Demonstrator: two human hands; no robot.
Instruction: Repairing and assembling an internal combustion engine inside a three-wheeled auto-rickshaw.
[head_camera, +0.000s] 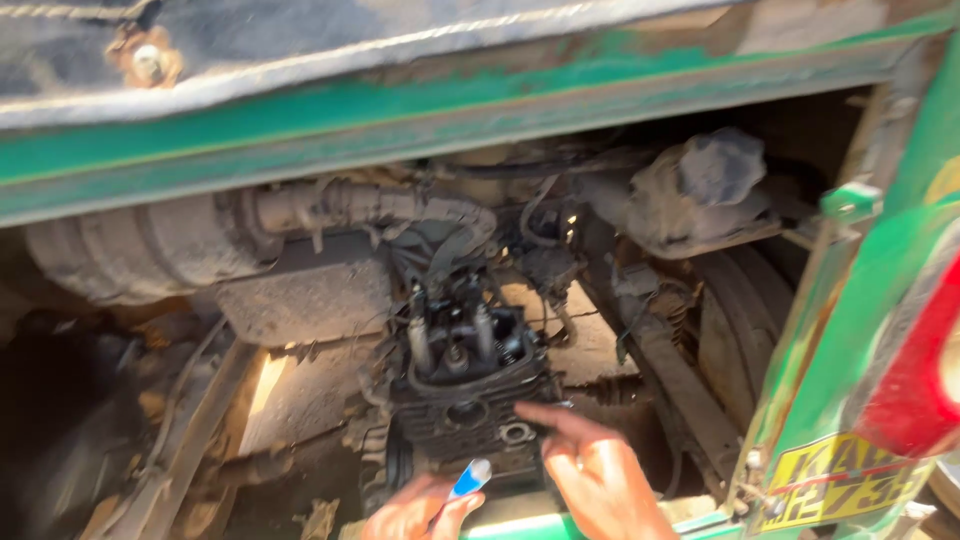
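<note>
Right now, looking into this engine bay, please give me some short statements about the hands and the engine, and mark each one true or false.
1. The left hand holds a small blue and white tube. True.
2. The right hand is closed in a fist. False: its fingers are stretched out toward the dark finned metal engine block.
3. The valve springs on top of the engine are under a cover. False: they are exposed.
4. The vehicle's body panel above the engine is green, with worn paint. True.
5. A black ribbed cap sits at upper right. True.

dusty cylindrical muffler, black filler cap (knobbed), red tail lamp
</note>
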